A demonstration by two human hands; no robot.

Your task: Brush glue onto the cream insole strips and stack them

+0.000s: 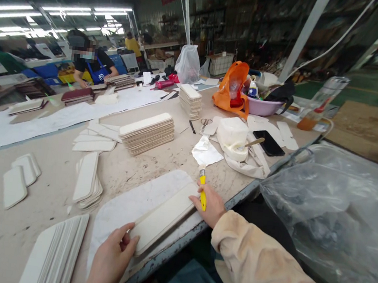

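A long cream panel with rounded corners (162, 221) lies at the table's front edge on a white sheet (108, 214). My left hand (113, 254) pinches the panel's near end between thumb and fingers. A paintbrush with a yellow handle (202, 193) is gripped in my right hand (211, 205), its bristles pointing away from me. The right thumb and fingers also rest at the panel's far end. Beyond the brush lies a crumpled white cloth or paper (205, 152).
Stacked panels (147, 132) stand behind the sheet, with another stack (54, 253) at near left. A white tub with a stick (237, 143), a phone (268, 143), scissors (206, 123) and a lilac basin (264, 107) are rightward. Across the tables, a co-worker (93, 63) handles dark pieces.
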